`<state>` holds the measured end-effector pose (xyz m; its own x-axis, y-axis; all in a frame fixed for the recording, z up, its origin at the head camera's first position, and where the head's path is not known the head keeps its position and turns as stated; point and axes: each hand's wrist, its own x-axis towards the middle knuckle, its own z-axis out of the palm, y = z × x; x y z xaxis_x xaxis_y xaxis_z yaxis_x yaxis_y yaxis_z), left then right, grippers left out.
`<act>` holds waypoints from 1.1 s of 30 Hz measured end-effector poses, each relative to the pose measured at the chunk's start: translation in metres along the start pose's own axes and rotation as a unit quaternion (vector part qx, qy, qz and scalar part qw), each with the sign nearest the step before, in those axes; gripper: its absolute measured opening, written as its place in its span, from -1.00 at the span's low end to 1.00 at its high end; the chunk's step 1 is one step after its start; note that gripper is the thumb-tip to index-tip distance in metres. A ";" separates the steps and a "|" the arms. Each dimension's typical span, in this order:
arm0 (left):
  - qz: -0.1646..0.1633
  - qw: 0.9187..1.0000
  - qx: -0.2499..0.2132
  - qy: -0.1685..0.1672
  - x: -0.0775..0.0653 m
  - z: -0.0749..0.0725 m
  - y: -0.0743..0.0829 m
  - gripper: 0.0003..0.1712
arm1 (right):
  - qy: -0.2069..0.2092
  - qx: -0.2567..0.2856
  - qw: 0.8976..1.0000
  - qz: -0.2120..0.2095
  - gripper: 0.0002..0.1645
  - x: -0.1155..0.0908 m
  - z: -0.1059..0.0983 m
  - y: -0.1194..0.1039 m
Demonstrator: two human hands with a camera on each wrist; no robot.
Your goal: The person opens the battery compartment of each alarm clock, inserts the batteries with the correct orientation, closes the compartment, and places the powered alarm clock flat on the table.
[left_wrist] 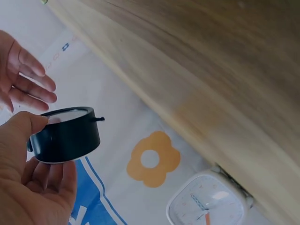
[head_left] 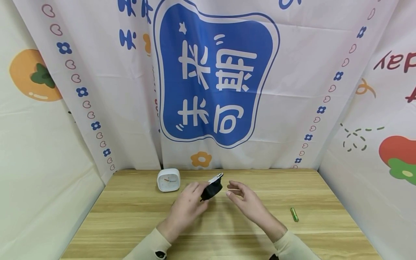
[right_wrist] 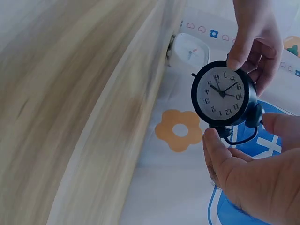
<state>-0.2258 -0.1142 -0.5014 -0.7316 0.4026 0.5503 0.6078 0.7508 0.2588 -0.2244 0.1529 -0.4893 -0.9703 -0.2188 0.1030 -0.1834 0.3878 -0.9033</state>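
Observation:
A small black twin-bell alarm clock [head_left: 212, 190] is held above the wooden table by my left hand [head_left: 189, 203]. In the left wrist view, the thumb lies on one face of the clock [left_wrist: 68, 139] and the fingers are under the other. The right wrist view shows its white dial [right_wrist: 222, 94] with black numerals, the bells and handle pointing down toward my right hand. My right hand [head_left: 250, 204] is just right of the clock, fingers loosely bent and apart, with a gap to the clock in the head view.
A white square clock [head_left: 168, 180] stands at the back left of the table [head_left: 136, 224]. On the right lies a green battery [head_left: 294, 214]. A printed curtain [head_left: 292, 119] hangs behind the table's back edge.

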 end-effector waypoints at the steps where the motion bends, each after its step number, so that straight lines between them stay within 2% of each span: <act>1: 0.014 1.000 0.013 0.006 0.000 0.000 0.000 -0.27 | -0.004 0.012 1.000 0.006 -0.27 0.000 0.000 -0.001; 6: 0.067 0.996 0.054 0.033 0.000 0.001 0.001 -0.20 | -0.043 0.103 0.993 0.035 -0.18 0.001 0.000 -0.004; 11: 0.109 0.988 0.093 0.057 0.002 0.001 0.005 -0.16 | -0.075 0.196 0.976 0.063 -0.08 0.004 0.000 -0.004; 14: 0.129 0.982 0.119 0.068 0.002 0.003 0.007 -0.16 | -0.090 0.232 0.966 0.073 -0.07 0.006 0.000 -0.003; 21: 0.158 0.974 0.148 0.072 0.002 0.008 0.010 -0.24 | -0.107 0.285 0.947 0.103 -0.01 0.007 -0.001 -0.006; 26: 0.177 0.969 0.162 0.064 0.001 0.009 0.013 -0.29 | -0.119 0.310 0.937 0.109 -0.06 0.009 0.001 -0.005; 33: 0.194 0.964 0.177 0.049 -0.001 0.010 0.017 -0.29 | -0.137 0.327 0.929 0.105 -0.13 0.010 0.003 -0.001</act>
<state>-0.2175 -0.0967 -0.5051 -0.4270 0.6508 0.6278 0.6732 0.6923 -0.2599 -0.2338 0.1477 -0.4882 -0.8809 -0.4541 -0.1334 0.2280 -0.1601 -0.9604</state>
